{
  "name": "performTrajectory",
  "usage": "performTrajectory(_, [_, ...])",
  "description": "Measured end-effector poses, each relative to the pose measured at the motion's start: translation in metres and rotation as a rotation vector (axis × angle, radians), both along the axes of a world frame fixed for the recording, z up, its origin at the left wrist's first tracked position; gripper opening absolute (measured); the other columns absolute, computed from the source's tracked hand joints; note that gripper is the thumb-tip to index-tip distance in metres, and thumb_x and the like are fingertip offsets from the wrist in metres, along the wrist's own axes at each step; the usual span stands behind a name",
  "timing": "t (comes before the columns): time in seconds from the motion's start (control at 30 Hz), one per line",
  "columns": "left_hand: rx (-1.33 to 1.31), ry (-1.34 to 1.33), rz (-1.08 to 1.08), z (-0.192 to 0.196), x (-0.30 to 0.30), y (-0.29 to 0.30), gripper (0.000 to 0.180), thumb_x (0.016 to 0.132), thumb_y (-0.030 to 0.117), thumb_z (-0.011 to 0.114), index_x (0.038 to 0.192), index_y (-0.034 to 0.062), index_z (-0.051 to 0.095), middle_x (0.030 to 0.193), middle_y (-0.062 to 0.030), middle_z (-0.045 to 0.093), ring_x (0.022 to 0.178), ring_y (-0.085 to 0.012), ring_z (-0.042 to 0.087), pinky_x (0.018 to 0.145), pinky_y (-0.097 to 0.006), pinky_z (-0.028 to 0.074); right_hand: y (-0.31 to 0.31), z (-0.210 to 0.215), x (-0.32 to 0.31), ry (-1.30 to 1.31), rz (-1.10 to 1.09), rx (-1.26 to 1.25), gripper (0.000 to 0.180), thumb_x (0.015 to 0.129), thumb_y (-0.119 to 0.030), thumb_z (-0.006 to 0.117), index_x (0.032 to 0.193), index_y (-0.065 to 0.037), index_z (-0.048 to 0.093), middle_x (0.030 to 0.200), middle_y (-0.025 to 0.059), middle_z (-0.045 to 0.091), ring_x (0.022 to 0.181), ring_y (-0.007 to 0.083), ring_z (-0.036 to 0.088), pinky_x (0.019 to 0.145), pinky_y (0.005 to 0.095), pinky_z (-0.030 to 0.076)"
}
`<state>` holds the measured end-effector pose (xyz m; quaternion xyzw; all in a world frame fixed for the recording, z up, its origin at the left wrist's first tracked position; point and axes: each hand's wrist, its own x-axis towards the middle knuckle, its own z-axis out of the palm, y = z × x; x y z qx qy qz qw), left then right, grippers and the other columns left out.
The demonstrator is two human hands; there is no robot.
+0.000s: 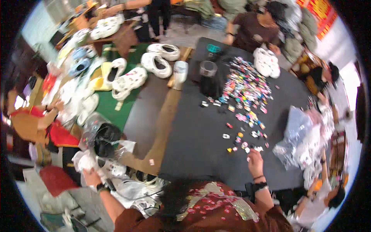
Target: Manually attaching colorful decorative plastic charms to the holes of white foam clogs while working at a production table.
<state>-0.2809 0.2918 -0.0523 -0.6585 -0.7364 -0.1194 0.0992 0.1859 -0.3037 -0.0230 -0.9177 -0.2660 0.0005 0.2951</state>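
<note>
Reaching out over the dark counter [201, 135], the right hand [255, 161] has its fingertips down among the nearest of the small colourful charms [247, 148], the ones at the close end of the scatter. Whether it has pinched one up or is only touching them is too blurred to tell. A dark band sits on that wrist.

Over on the other side, the left hand [91, 176] is low and well off the counter, closed on a white clog [110, 168] wrapped in clear plastic (a dark watch shows on this wrist). So the shoe is in the left hand, and the charms lie under and just beyond the right.

From the right hand the charms [247, 92] run away up the counter, thin at first, then thickening into a broad bright heap. Beside that heap stand a dark jar [208, 77] and a clear lidded tumbler [179, 74]. A pair of white clogs [266, 62] lies at the heap's far edge, in front of a seated person in a brown top [253, 29]. To the right is a crumpled clear plastic bag [295, 135]. More white clogs [156, 60] lie on the brown and green surfaces to the left.
</note>
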Motion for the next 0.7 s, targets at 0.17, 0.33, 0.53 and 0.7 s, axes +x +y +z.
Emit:
performTrajectory(0.17, [0.21,-0.117,-0.282,0.072,0.024,-0.046,0.05,0.082,0.031,0.067,0.119,-0.002,0.059,0.119,-0.0216,0.059,0.112,-0.0356,0.054,0.095,-0.041,0.042,0.002,-0.015,0.006,0.019,0.057,0.074,0.012,0.075,0.004,0.056,0.082,-0.006,0.06,0.106,0.0154,0.062,0.099,0.0356,0.058,0.088,0.0415,0.048])
performTrajectory(0.33, [0.064,-0.225,-0.718,0.134,0.103,-0.106,0.046,0.08,0.015,0.067,0.122,-0.0018,0.056,0.122,-0.0226,0.057,0.119,-0.0369,0.048,0.1,-0.045,0.034,0.009,-0.024,0.012,0.029,0.215,0.167,0.016,0.075,0.003,0.057,0.087,-0.006,0.061,0.107,0.0137,0.061,0.099,0.0322,0.057,0.085,0.0401,0.048])
performTrajectory(0.53, [0.178,-0.063,-1.288,0.145,0.207,-0.171,0.041,0.069,0.002,0.056,0.111,-0.0001,0.059,0.109,-0.0184,0.056,0.108,-0.037,0.047,0.099,-0.049,0.03,0.014,-0.019,-0.013,0.07,0.734,0.057,0.039,0.073,-0.006,0.06,0.112,-0.009,0.059,0.125,0.0116,0.053,0.118,0.0312,0.047,0.096,0.046,0.039])
performTrajectory(0.7, [0.008,-0.085,-1.572,0.168,0.306,-0.256,0.035,0.065,0.001,0.056,0.1,0.0,0.061,0.093,-0.0118,0.054,0.097,-0.0331,0.049,0.094,-0.048,0.031,0.018,-0.041,-0.001,-0.1,0.795,-0.092,0.045,0.077,-0.022,0.064,0.12,-0.011,0.056,0.137,0.0086,0.045,0.134,0.0289,0.032,0.104,0.0476,0.031])
